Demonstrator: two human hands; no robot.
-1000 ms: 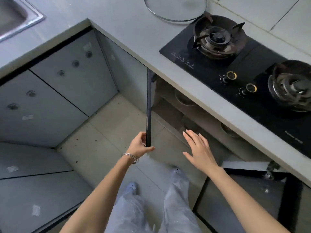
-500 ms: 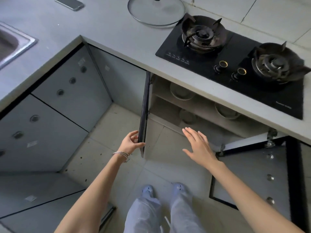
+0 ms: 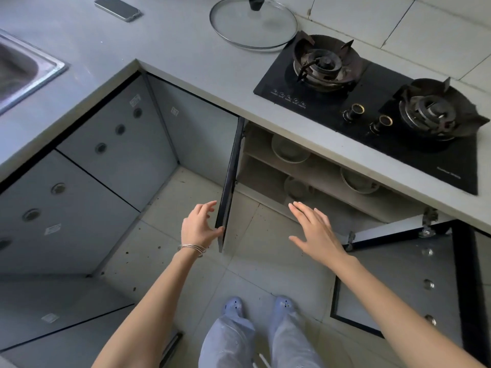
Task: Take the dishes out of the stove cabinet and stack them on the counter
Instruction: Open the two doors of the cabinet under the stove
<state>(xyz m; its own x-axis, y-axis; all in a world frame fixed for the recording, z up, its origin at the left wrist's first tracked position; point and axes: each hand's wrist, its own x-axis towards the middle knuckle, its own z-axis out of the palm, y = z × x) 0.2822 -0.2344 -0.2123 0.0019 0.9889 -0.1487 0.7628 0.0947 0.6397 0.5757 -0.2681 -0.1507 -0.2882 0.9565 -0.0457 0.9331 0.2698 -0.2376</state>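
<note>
Standing before the stove cabinet [image 3: 265,166] with both its doors swung wide, we judged the task barely begun: the opening was done, the lifting was not. Our left hand [image 3: 198,227] sat at the free edge of the left door [image 3: 229,187], fingers spread and loosely curled, the thumb touching the edge but nothing clamped. Our right hand [image 3: 316,232] hung flat in front of the open cabinet, fingers apart and straight, holding nothing and well short of the shelves. The dishes were all inside: a plate [image 3: 289,151] on the upper shelf at the left, a bowl [image 3: 357,181] further right on that shelf, and another dish [image 3: 297,187] on the lower shelf. The counter [image 3: 186,46] carried only a glass lid [image 3: 252,22] and a phone [image 3: 118,7], with no stack started. Every dish was left to fetch and pile up there.
</note>
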